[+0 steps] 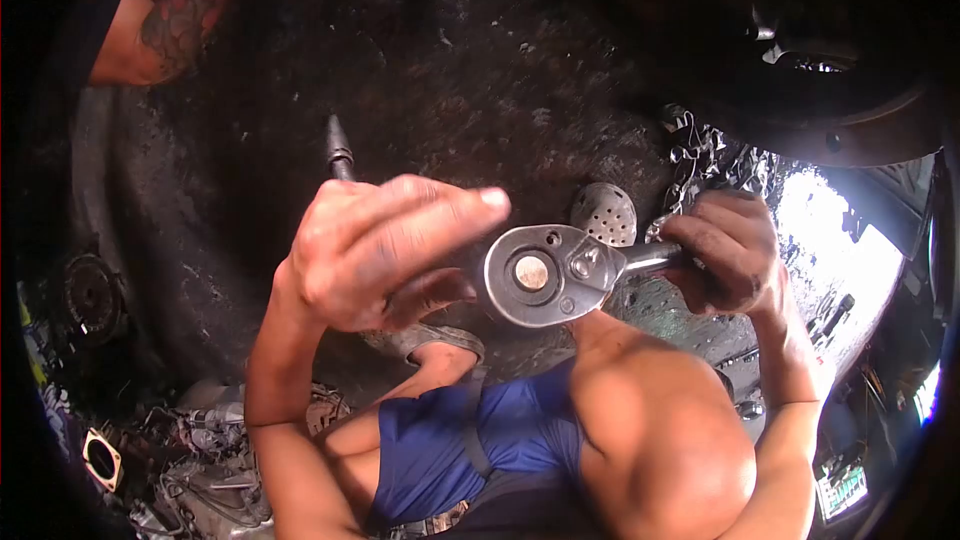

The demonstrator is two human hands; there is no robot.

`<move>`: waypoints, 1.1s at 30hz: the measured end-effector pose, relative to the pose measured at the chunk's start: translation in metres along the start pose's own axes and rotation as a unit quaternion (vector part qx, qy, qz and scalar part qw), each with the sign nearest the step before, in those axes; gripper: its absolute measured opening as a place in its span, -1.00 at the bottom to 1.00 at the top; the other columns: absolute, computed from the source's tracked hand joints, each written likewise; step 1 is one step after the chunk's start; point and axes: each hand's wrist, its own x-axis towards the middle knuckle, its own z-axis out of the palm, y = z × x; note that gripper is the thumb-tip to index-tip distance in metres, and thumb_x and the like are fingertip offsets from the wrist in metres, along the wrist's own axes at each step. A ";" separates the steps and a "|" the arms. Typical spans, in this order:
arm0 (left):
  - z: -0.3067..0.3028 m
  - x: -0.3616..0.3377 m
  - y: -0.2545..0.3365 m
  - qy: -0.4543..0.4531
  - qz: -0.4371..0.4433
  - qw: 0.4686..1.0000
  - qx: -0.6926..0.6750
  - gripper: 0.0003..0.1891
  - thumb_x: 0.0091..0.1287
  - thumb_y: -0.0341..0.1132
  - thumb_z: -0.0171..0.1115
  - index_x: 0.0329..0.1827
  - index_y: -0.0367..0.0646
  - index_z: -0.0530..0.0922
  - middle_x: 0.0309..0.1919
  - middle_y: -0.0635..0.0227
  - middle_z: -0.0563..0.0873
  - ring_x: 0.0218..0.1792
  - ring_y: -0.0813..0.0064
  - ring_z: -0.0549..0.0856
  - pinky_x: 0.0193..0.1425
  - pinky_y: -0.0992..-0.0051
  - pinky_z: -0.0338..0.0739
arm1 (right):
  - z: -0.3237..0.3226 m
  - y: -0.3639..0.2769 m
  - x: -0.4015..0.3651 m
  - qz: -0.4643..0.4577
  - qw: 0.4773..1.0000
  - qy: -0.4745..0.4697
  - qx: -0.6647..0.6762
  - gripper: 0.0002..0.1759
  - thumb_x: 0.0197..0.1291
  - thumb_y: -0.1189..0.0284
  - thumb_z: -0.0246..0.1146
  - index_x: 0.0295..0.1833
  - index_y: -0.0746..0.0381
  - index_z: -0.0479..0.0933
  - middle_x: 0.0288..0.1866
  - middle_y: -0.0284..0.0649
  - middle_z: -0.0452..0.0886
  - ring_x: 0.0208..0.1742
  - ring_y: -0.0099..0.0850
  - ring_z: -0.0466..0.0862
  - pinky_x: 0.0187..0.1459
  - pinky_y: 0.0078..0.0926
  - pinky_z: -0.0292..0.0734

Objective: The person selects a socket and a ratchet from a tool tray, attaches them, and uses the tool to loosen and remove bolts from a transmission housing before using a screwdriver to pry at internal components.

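My right hand (pixel 728 248) is closed around the handle of a ratchet wrench (pixel 590 302). The ratchet's broad metal head faces the camera, with a round button in its centre, and its shaft runs right into my fist. My left hand (pixel 385 250), slightly blurred, is closed on a dark tapered metal tool (pixel 339 148), whose pointed end sticks up past the knuckles. The rest of that tool is hidden in the palm. The index finger of this hand stretches toward the ratchet head, and its other fingers are curled close to the head's left side.
Below my hands are my bare knee (pixel 680 440) and a perforated shoe (pixel 606 214) on the dark, stained floor (pixel 470 70). Greasy engine parts (pixel 215 485) and a flat gasket (pixel 102 459) lie lower left. Another person's forearm (pixel 145 35) enters at upper left.
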 end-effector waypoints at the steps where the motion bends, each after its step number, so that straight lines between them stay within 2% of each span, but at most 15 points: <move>1: -0.002 -0.002 -0.003 -0.007 -0.008 1.000 -0.006 -0.48 0.18 -0.16 0.51 0.03 -0.45 0.65 -0.30 0.05 0.74 -0.42 0.29 0.78 -0.51 0.50 0.61 | -0.001 0.001 0.001 -0.013 1.000 0.012 -0.009 -0.62 -0.26 0.58 0.47 -0.20 0.36 0.59 -0.57 -0.22 0.48 -0.61 -0.27 0.54 -0.60 -0.35 0.42; 2: -0.004 -0.005 -0.009 -0.027 -0.040 0.996 -0.072 -0.46 0.17 -0.16 0.53 0.04 -0.45 0.64 -0.31 0.09 0.75 -0.46 0.38 0.74 -0.52 0.56 0.55 | -0.005 -0.002 0.002 -0.010 0.999 -0.008 -0.045 -0.59 -0.33 0.62 0.42 -0.20 0.37 0.59 -0.54 -0.21 0.50 -0.59 -0.27 0.55 -0.59 -0.35 0.45; 5: 0.005 -0.022 -0.018 -0.041 -0.126 0.962 -0.239 -0.43 0.16 -0.18 0.53 0.10 -0.46 0.59 -0.30 0.20 0.75 -0.52 0.61 0.63 -0.51 0.66 0.40 | 0.000 -0.005 0.008 -0.019 0.995 0.045 -0.084 -0.59 -0.31 0.63 0.43 -0.18 0.36 0.60 -0.50 -0.19 0.53 -0.57 -0.27 0.57 -0.58 -0.36 0.48; 8: 0.023 -0.028 -0.001 0.039 -0.269 0.888 -0.370 -0.42 0.16 -0.24 0.48 0.17 -0.45 0.55 -0.31 0.29 0.74 -0.54 0.77 0.52 -0.50 0.71 0.32 | 0.001 -0.004 0.004 0.008 0.990 0.040 -0.134 -0.59 -0.27 0.63 0.44 -0.16 0.36 0.61 -0.46 -0.17 0.57 -0.54 -0.26 0.60 -0.56 -0.35 0.51; 10: 0.034 -0.026 0.007 0.083 -0.305 0.865 -0.391 -0.39 0.13 -0.26 0.50 0.20 -0.43 0.54 -0.25 0.28 0.72 -0.54 0.83 0.47 -0.50 0.73 0.28 | 0.002 -0.006 0.004 0.019 0.990 0.043 -0.135 -0.59 -0.24 0.62 0.46 -0.15 0.36 0.61 -0.44 -0.15 0.60 -0.52 -0.25 0.62 -0.54 -0.35 0.53; 15: 0.033 -0.023 -0.001 0.075 -0.235 0.918 -0.312 -0.31 0.03 -0.35 0.62 0.25 -0.38 0.55 0.10 0.16 0.66 -0.49 0.88 0.42 -0.46 0.77 0.27 | 0.012 -0.004 -0.003 0.064 0.991 0.055 -0.102 -0.63 -0.15 0.59 0.50 -0.13 0.35 0.62 -0.40 -0.12 0.65 -0.48 -0.21 0.67 -0.50 -0.34 0.56; 20: 0.047 -0.031 0.000 0.132 -0.249 0.884 -0.373 -0.45 0.20 -0.50 0.45 0.28 -0.38 0.53 0.21 0.05 0.65 -0.40 0.84 0.57 -0.34 0.75 0.44 | 0.030 -0.012 -0.001 0.142 0.988 0.061 0.025 -0.69 -0.06 0.60 0.48 -0.14 0.34 0.61 -0.42 -0.10 0.64 -0.48 -0.19 0.67 -0.49 -0.33 0.54; 23: 0.051 -0.035 -0.002 0.148 -0.244 0.872 -0.397 -0.48 0.25 -0.52 0.43 0.28 -0.42 0.51 0.22 0.01 0.66 -0.16 0.57 0.75 -0.10 0.62 0.63 | 0.038 -0.015 -0.003 0.149 0.982 0.083 0.081 -0.69 -0.05 0.62 0.47 -0.13 0.33 0.60 -0.43 -0.09 0.63 -0.49 -0.19 0.66 -0.50 -0.33 0.52; 26: 0.057 -0.041 -0.006 0.171 -0.213 0.870 -0.411 -0.49 0.23 -0.50 0.47 0.24 -0.44 0.53 0.11 0.02 0.70 -0.01 0.34 0.76 0.09 0.44 0.68 | 0.041 -0.018 -0.004 0.140 0.983 0.087 0.080 -0.67 -0.06 0.65 0.46 -0.11 0.34 0.59 -0.43 -0.09 0.63 -0.50 -0.17 0.65 -0.50 -0.31 0.52; 28: 0.053 -0.036 -0.003 0.178 -0.191 0.896 -0.359 -0.55 0.23 -0.51 0.46 0.17 -0.44 0.56 0.02 0.03 0.72 -0.07 0.40 0.76 0.00 0.49 0.67 | 0.040 -0.018 -0.004 0.132 0.985 0.081 0.078 -0.66 -0.07 0.65 0.46 -0.11 0.34 0.58 -0.42 -0.08 0.63 -0.49 -0.16 0.64 -0.50 -0.31 0.53; 31: 0.044 -0.033 -0.011 0.147 -0.129 0.943 -0.268 -0.66 0.18 -0.53 0.48 0.00 -0.43 0.61 -0.18 0.07 0.75 -0.26 0.52 0.68 -0.24 0.58 0.54 | 0.037 -0.019 -0.005 0.125 0.987 0.063 0.074 -0.66 -0.08 0.65 0.45 -0.11 0.35 0.57 -0.39 -0.07 0.63 -0.48 -0.15 0.65 -0.48 -0.29 0.54; 33: 0.041 -0.030 -0.009 0.144 -0.122 0.952 -0.241 -0.68 0.15 -0.54 0.47 -0.04 -0.41 0.62 -0.23 0.08 0.74 -0.30 0.50 0.66 -0.28 0.57 0.50 | 0.035 -0.019 -0.002 0.116 0.990 0.055 0.060 -0.66 -0.07 0.65 0.45 -0.12 0.35 0.57 -0.38 -0.06 0.63 -0.46 -0.14 0.65 -0.46 -0.28 0.55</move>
